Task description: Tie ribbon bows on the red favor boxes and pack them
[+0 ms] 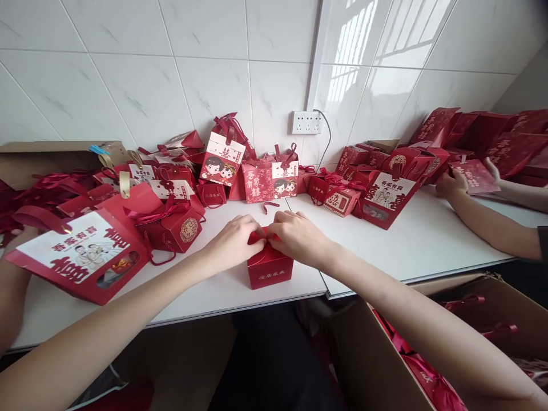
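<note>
Small red box [270, 275]: upright near the front edge of the white table [398, 245], midway along it as I see it, with gold lettering on its near wall.
Left hand [242, 235]: fingers curled, thumb and fingertips pinching the left part of the box's top.
Right hand [295, 234]: likewise curled, pinching the top from the right; the knuckles cover the closure, so which flap or edge each hand grips cannot be made out for certain.
Box's progress: walls raised and squared; the top appears to be in hand and not yet finished, and no bow shows on it.
Finished-looking pieces: a ribboned box [173, 228] and a large gift bag [92, 257] to the left; a second ribboned box [338, 194] and an upright bag [389, 197] to the far right.
Far right: a co-worker's hand [456, 180] at a red packet [475, 176].
Near right: a cardboard carton [377, 359] holding red pieces, seemingly more stock.
</note>
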The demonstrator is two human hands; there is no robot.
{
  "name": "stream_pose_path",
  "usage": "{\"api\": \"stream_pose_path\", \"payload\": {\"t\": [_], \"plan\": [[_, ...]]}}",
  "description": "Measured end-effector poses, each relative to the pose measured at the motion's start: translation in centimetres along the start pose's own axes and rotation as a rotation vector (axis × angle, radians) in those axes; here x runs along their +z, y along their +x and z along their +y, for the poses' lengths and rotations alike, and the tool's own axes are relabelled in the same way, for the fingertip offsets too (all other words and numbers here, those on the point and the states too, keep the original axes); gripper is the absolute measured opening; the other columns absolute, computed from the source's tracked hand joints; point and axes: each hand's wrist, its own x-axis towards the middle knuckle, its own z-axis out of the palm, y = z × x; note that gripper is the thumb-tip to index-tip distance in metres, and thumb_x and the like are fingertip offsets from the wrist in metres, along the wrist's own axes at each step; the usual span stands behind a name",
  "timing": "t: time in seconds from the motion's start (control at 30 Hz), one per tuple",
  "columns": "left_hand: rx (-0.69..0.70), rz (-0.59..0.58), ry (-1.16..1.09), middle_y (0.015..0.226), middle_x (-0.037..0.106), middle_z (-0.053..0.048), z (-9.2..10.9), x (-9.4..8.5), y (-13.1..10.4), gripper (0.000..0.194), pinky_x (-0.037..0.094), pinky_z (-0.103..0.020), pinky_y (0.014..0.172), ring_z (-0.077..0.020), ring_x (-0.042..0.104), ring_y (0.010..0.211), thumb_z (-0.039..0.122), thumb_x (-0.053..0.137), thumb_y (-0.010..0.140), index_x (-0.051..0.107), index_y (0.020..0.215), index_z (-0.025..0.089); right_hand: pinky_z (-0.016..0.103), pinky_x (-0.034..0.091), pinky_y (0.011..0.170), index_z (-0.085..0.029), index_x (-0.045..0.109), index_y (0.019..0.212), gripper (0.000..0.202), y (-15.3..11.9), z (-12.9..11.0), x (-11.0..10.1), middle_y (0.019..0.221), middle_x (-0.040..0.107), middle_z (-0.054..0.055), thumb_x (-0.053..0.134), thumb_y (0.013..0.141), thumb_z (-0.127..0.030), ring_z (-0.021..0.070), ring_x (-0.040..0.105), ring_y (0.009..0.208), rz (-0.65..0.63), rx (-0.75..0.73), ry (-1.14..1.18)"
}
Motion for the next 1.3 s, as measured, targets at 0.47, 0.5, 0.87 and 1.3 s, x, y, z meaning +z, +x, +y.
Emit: {"api": "stream_pose_path", "payload": {"t": [0.47,0.5,0.87,1.3], "plan": [[-0.042,-0.021,-0.143,0.085,0.056,-0.005,-0.1,1.0,-0.5,0.006,0.045,-0.039,0.084,-0.0259,0.052,0.094,0.025,0.052,0.069,0.057,0.070,0.021,0.027,0.031,0.057,-0.015,0.064,0.083,0.017,0.6,-0.1,0.1,0.079,0.063,0.009,0.048,0.084,-0.017,0.0197,0.059,0.075,-0.083,-0.102,-0.013],[-0.042,-0.012,-0.138,0.085,0.056,-0.005,-0.1,1.1,-0.5,0.005,0.045,-0.040,0.085,-0.0262,0.051,0.094,0.024,0.052,0.068,0.056,0.069,0.021,0.027,0.032,0.057,-0.014,0.064,0.082,0.017,0.7,-0.1,0.2,0.079,0.063,0.010,0.048,0.083,-0.016,0.0200,0.058,0.076,-0.087,-0.090,-0.011],[-0.068,-0.045,-0.159,0.093,0.055,-0.004,0.0,1.4,-0.6,0.005,0.040,-0.042,0.092,-0.0256,0.047,0.101,0.026,0.050,0.073,0.052,0.072,0.021,0.023,0.039,0.065,-0.013,0.058,0.076,0.005,0.5,1.9,1.6,0.078,0.059,0.006,0.053,0.077,-0.011,0.0134,0.050,0.071,-0.050,-0.075,0.376],[-0.054,-0.051,-0.187,0.095,0.053,-0.003,-0.3,1.5,-0.7,0.007,0.039,-0.041,0.094,-0.0232,0.046,0.103,0.026,0.048,0.078,0.050,0.075,0.021,0.023,0.038,0.061,-0.017,0.047,0.069,0.012,0.1,2.3,3.4,0.072,0.052,0.001,0.053,0.072,-0.008,0.0110,0.045,0.063,0.129,-0.103,0.568]]}}
